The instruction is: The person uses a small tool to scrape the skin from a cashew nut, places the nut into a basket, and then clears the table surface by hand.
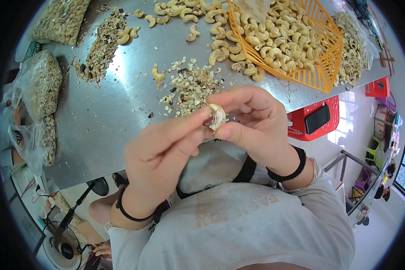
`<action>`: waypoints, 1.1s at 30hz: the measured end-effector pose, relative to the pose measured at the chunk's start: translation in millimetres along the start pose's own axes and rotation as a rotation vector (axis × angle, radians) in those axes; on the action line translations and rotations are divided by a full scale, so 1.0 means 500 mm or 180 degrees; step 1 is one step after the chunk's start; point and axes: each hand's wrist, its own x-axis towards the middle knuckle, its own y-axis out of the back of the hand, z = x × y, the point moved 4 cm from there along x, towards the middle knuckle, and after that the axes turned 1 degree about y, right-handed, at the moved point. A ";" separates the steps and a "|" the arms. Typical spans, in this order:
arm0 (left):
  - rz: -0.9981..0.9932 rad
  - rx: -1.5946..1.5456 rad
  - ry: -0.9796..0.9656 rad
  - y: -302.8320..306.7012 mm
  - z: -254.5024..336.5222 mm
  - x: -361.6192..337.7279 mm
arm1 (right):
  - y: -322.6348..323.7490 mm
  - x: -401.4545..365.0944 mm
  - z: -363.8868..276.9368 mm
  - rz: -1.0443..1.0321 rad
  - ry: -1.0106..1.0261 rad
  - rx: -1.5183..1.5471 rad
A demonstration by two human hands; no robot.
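A pale cashew nut (218,118) with a whitish, rough side is held up between my two hands, over the table's near edge. My right hand (255,119) pinches it between thumb and forefinger, the other fingers curled behind. From the other side my left hand (166,146) closes thumb and forefinger on the nut's left edge. Just behind the fingers lies a heap of cashew crumbs and skin flakes (191,87). A single cashew (158,75) rests left of that heap, and more whole cashews (220,45) are strewn farther back.
A yellow plastic basket (330,67) full of cashews stands at the back right of the metal table (94,148). Bagged nuts (47,85) line the left side, near a brownish crumb pile (101,49). A phone (317,119) lies on a red stool (297,130). Another person's hand (104,249) shows lower left.
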 end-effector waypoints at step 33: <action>-0.0204 0.0827 -0.0786 -0.003 0.006 0.008 | -0.006 0.003 -0.001 -0.0215 0.0123 -0.0001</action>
